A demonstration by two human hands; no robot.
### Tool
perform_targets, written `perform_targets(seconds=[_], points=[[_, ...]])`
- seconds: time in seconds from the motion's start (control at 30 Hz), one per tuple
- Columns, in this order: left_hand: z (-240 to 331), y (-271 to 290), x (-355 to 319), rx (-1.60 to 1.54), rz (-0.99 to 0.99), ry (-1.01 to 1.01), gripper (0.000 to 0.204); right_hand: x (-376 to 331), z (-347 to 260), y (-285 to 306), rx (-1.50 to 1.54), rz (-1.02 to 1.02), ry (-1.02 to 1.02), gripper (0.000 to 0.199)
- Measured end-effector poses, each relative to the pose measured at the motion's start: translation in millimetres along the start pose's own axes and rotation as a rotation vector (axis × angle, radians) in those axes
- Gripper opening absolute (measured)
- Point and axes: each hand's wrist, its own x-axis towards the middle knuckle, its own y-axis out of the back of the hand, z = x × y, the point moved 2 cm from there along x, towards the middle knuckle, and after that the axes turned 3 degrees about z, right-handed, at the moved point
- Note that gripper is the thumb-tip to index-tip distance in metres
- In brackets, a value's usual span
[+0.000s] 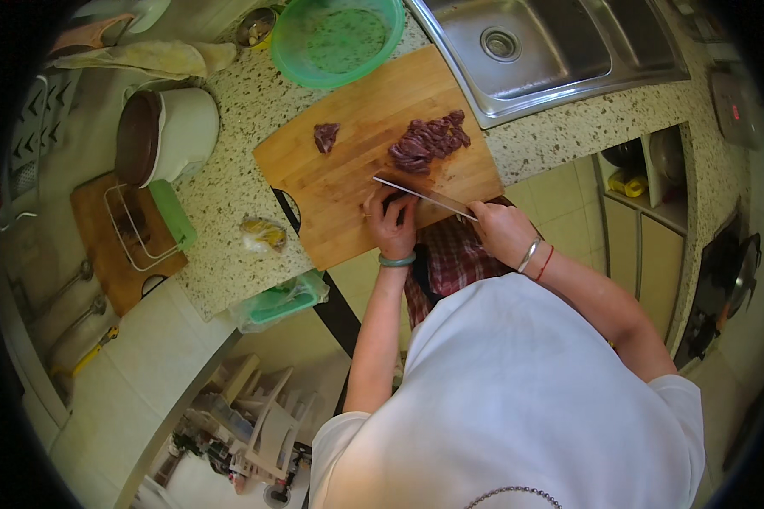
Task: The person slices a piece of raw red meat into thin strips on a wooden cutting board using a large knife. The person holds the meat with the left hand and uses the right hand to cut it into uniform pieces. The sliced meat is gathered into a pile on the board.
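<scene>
A wooden cutting board (348, 110) lies on the speckled counter in front of me. My right hand (502, 231) is closed round the handle of a kitchen knife (433, 197), whose blade points left over the board's near part. My left hand (390, 225) is on the board by the blade's tip, fingers bent down and closed; something dark shows under them, too hidden to make out. Just beyond the blade is a pile of sliced dark red meat (430, 142). A smaller piece of meat (325, 137) lies apart, farther left on the board.
Behind the board stands a green basin (338, 42), with a steel sink (560, 51) to its right. On the left are a white pot (182, 131), a second wooden board (110, 246) with a wire rack, and a small plastic bag (263, 233). A bagged green bin (282, 299) hangs at the counter edge.
</scene>
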Motion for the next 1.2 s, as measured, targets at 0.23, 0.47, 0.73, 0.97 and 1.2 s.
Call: perform_targets(seconds=[0.23, 0.47, 0.73, 0.97, 1.2], points=[[-9, 0, -4, 0.027, -0.007, -0.02, 0.017, -11, -7, -4, -0.059, 0.011, 0.021, 0.006], [-13, -2, -5, -0.029, 0.005, 0.039, 0.016, -5, -22, -5, -0.073, -0.051, -0.01, 0.006], [-14, -2, -7, -0.014, 0.036, 0.096, 0.013, 6, -26, -13, -0.044, -0.07, -0.038, 0.007], [-17, -1, -7, -0.037, 0.021, 0.106, 0.013, 14, -35, -13, 0.016, -0.073, -0.058, 0.007], [-17, 1, -3, -0.029, 0.012, 0.059, 0.014, 43, -52, -20, 0.012, -0.044, -0.034, 0.01]])
